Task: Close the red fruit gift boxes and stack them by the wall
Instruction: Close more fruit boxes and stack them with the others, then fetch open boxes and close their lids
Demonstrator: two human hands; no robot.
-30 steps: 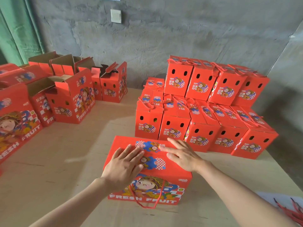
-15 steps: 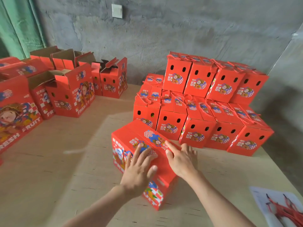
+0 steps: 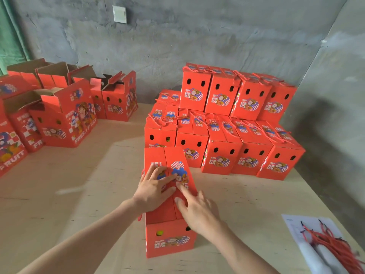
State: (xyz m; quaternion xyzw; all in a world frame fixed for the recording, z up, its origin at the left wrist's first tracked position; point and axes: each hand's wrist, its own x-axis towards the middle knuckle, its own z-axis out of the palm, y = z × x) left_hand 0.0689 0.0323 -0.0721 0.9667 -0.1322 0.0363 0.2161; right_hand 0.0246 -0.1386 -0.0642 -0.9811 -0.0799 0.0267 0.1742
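The left hand (image 3: 155, 187) lies flat on the top of the gift box (image 3: 170, 240), fingers straight and spread, pressing on the two closed top flaps. The right hand (image 3: 198, 211) is released too. Its fingers are extended, and the fingertips (image 3: 178, 200) touch the right flap just beside the left thumb. Neither hand grasps anything.

The gift box stands upright on the table (image 3: 79, 194) directly under both hands. Its narrow end, with two holes, faces the person. Its far end comes just in front of the left front box of the closed boxes (image 3: 223, 153); whether they touch cannot be told. These closed boxes stand in rows against the wall (image 3: 197, 36), with a second layer on the back row.

To the left of the gift box there is a wide bare area of table, reaching to the open boxes (image 3: 65, 119). To the right there is also free surface up to the white sheet (image 3: 294, 224) with red cords (image 3: 325, 240) near the right table edge, which runs diagonally toward the wall.

One second ago the gift box showed its long side to the person. Half a second ago it stood cornerwise. Now it is turned lengthwise toward the stack, and both hands remain on its top.
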